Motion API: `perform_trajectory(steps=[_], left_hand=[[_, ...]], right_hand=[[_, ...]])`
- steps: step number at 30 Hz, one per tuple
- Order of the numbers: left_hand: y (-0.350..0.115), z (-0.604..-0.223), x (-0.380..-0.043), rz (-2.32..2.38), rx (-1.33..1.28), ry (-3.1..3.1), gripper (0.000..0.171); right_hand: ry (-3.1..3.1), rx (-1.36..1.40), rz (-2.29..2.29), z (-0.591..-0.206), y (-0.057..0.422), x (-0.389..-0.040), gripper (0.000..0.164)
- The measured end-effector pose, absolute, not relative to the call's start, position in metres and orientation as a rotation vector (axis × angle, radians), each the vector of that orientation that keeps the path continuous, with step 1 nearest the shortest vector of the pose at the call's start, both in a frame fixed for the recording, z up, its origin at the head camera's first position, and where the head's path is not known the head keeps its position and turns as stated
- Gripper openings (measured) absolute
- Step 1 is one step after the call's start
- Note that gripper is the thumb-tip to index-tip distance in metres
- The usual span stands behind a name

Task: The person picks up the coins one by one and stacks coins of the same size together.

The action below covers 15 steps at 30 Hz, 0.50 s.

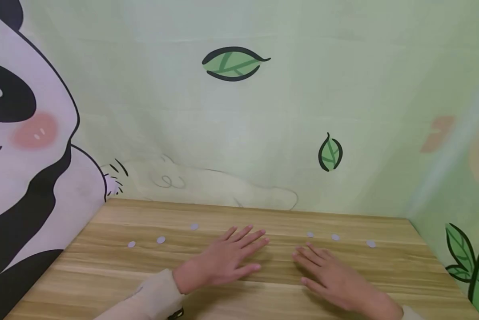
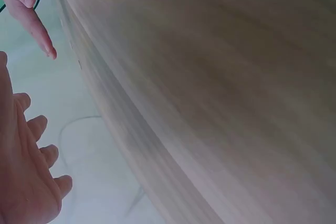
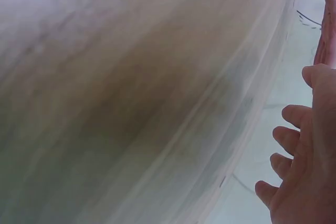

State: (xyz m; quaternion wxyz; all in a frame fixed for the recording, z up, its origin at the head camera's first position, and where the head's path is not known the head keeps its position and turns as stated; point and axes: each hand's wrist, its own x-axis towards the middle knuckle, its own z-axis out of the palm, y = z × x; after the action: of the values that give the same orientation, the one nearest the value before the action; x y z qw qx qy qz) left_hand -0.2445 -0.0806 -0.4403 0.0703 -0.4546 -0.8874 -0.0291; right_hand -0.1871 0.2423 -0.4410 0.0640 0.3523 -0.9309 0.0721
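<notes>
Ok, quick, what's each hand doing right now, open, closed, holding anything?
Left hand: open, fingers spread, holding nothing.
Right hand: open, holding nothing.

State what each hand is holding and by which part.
Nothing is held: the left hand and right hand are both open over the wooden table, and the six pale discs lie clear of their fingers.

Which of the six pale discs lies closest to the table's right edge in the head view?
The rightmost pale disc, outermost of the three beyond the right hand; the other five all lie farther left.
</notes>
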Motion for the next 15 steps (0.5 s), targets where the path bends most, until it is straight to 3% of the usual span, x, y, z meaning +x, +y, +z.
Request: perform_trajectory(steps=[15], left_hand=[[-0.064, -0.435, -0.243, -0.188, -1.386, -2.694, 0.063]], right_hand=[[-2.869, 0.913, 0.257, -0.43, 0.265, -0.186, 0.052]])
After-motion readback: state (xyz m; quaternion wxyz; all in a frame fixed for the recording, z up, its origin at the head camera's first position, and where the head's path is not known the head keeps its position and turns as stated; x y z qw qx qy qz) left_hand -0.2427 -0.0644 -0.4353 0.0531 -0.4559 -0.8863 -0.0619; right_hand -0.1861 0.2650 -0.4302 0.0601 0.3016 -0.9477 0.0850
